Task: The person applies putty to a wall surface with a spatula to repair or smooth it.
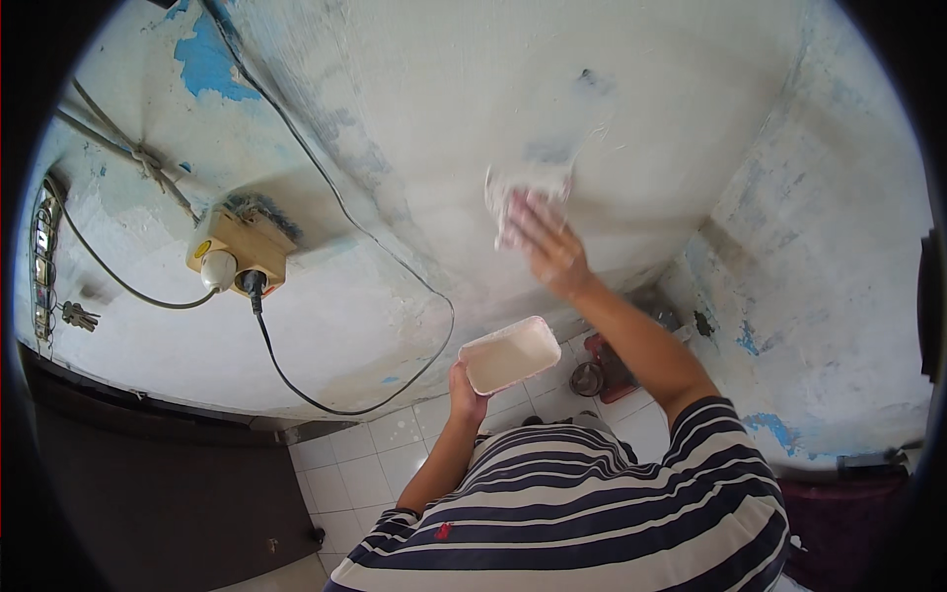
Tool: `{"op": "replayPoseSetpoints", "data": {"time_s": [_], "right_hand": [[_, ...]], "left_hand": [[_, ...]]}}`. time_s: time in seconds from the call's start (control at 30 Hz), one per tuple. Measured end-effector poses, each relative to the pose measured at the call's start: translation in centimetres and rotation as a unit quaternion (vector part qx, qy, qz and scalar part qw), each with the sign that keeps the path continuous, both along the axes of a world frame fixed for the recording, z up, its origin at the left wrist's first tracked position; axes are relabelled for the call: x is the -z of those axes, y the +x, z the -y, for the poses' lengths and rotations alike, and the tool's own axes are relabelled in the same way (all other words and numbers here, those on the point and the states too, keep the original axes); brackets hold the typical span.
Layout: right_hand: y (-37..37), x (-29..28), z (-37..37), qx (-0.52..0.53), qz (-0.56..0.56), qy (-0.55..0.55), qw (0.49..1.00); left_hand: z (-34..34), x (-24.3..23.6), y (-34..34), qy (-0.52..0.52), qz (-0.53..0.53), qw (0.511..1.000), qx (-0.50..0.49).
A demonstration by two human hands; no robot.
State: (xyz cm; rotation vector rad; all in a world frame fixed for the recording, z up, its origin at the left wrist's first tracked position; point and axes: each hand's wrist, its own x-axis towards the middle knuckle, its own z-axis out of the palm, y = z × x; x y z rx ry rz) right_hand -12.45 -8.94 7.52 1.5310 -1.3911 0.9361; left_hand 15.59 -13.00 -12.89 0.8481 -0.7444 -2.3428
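Note:
My left hand [467, 397] grips a shallow rectangular tray [477, 348] by its near left corner. Pale white paste [515, 357] lies inside it, and its rim is smeared. Up against the wall [444, 109], my right hand [548, 247] presses its fingers onto a patch of thick wet white paste [531, 182]. Those fingers look coated with paste and blurred by motion. Whether they hold a flat tool or lie bare on the wall is hidden. Above the patch are a small dark hole [589, 75] and greyish stains.
On the left wall hangs a cream socket box [237, 249] with plugs and a looping black cable [340, 408]. Keys [80, 316] hang farther left. A dark brown panel [158, 483] stands lower left. Red and metal items [612, 367] sit on the tiled floor [360, 481] near the corner.

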Motion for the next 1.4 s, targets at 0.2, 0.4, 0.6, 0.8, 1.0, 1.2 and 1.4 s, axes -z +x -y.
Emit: {"op": "replayPoseSetpoints", "data": {"time_s": [0.2, 0.4, 0.6, 0.8, 1.0, 1.2, 1.4], "right_hand": [[3.6, 4.2, -4.1, -0.056, 0.087, 0.041, 0.994], [-3.2, -9.9, -2.8, 0.031, 0.02, -0.198, 0.979], [-3.6, 0.5, 0.5, 0.05, 0.057, -0.047, 0.996], [2.6, 6.7, -3.9, -0.018, 0.119, 0.07, 0.99], [-2.5, -7.9, -3.8, 0.011, 0.108, -0.178, 0.978], [-1.0, -1.2, 0.3, 0.028, 0.056, -0.007, 0.998], [6.0, 6.4, -4.1, -0.1, 0.174, 0.091, 0.975]], "left_hand": [[-0.1, 0.7, 0.2, 0.004, -0.012, 1.0, -0.027], [0.2, 1.4, 1.1, -0.018, -0.024, 0.999, 0.011], [-0.2, 0.5, -0.5, 0.002, -0.019, 1.0, 0.013], [0.1, 2.1, -0.4, 0.007, 0.012, 1.0, -0.014], [-0.4, 1.4, -0.5, 0.002, -0.007, 1.0, 0.01], [-0.7, 0.5, -1.4, 0.015, 0.0, 1.0, 0.001], [-0.4, 0.9, -1.2, -0.012, -0.007, 1.0, 0.0]]}}
